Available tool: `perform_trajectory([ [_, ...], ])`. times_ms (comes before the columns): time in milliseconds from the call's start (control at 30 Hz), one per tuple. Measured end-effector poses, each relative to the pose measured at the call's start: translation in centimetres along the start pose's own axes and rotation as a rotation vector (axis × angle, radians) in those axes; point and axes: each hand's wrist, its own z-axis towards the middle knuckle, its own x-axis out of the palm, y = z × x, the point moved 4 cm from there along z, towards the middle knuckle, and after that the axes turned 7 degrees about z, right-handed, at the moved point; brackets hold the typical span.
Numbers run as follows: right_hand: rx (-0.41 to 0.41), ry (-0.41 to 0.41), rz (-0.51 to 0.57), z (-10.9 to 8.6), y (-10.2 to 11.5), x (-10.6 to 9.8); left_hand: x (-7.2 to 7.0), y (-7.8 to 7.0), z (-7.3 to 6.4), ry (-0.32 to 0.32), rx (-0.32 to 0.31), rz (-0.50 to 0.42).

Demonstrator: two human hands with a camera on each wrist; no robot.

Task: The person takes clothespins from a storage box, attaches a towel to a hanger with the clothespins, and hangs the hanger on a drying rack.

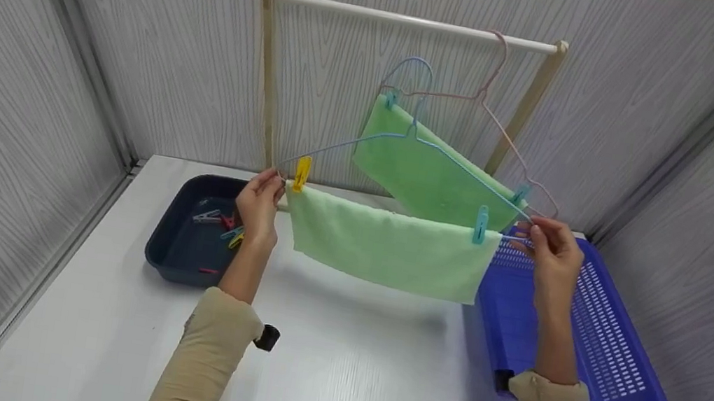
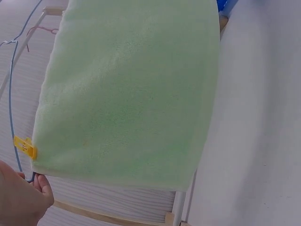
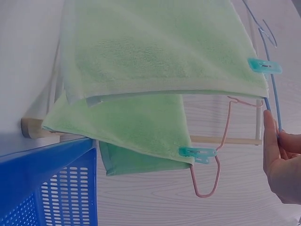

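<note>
A blue wire hanger (image 1: pixel 412 131) is held up in front of the rack by both hands. My left hand (image 1: pixel 260 207) pinches its left corner, and my right hand (image 1: pixel 555 258) grips the right corner. Over its lower bar hangs a light green towel (image 1: pixel 392 248), fastened by a yellow clothespin (image 1: pixel 301 174) on the left and a teal clothespin (image 1: pixel 481 225) on the right. In the left wrist view, fingertips (image 2: pixel 44 186) close on the wire just beside the towel's edge. The right wrist view has thumb and fingers around the other wire corner. The hanger's hook appears in front of and below the white rod.
Behind, a pink hanger (image 1: pixel 504 138) hangs from the rack's white rod (image 1: pixel 385 15), carrying another green towel (image 1: pixel 419 160), tilted, with teal clothespins. A dark basin (image 1: pixel 178 259) with several clothespins stands left. At right lies a blue perforated basket (image 1: pixel 633 341).
</note>
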Motion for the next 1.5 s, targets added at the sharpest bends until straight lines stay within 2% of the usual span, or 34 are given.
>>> perform_trajectory([
  [267, -0.017, -0.008, 0.002, 0.7, 0.1, 0.3, 0.6, -0.4, 0.4, 0.024, 0.010, 0.012],
  [467, -0.024, -0.046, 0.030, 1.3, 0.3, 0.4, 1.1, -0.8, 0.6, 0.030, 0.013, 0.039],
  [767, 0.093, -0.114, 0.137, 2.1, 0.6, 0.6, 2.0, -1.7, 1.2, 0.069, 0.005, 0.040],
  [1167, 0.237, -0.090, 0.219, 3.7, 1.3, 1.1, 2.9, -2.8, 2.0, 0.109, 0.022, 0.124],
  [1333, 0.268, -0.073, 0.271, 3.9, 1.4, 1.3, 3.1, -2.9, 2.6, 0.129, 0.017, 0.140],
  [1500, 0.249, -0.073, 0.316, 4.3, 1.5, 1.4, 3.3, -3.0, 2.8, 0.168, 0.024, 0.124],
])
